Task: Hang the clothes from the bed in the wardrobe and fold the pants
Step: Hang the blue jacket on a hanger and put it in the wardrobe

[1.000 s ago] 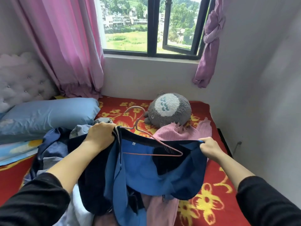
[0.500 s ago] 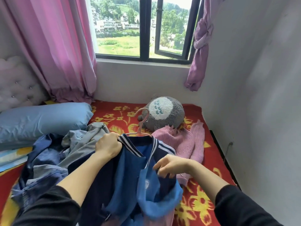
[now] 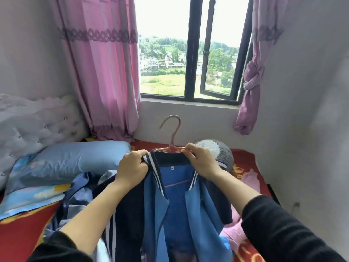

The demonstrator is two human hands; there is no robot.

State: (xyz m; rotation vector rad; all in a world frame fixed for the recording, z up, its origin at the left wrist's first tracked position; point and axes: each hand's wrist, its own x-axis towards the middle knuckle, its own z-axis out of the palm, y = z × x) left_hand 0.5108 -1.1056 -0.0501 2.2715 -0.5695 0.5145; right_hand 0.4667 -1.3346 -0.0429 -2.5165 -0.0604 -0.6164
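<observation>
Both hands, left hand [image 3: 132, 167] and right hand [image 3: 201, 160], pinch the jacket [image 3: 175, 201] collar on the hanger [image 3: 172, 137] above the bed [image 3: 245, 156]. Soft, limp cloth; better carried by the hook.

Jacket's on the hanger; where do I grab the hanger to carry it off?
Take the pink hanger by its neck just under the hook, coming from above: it stands upright and bare above the blue jacket collar.
</observation>
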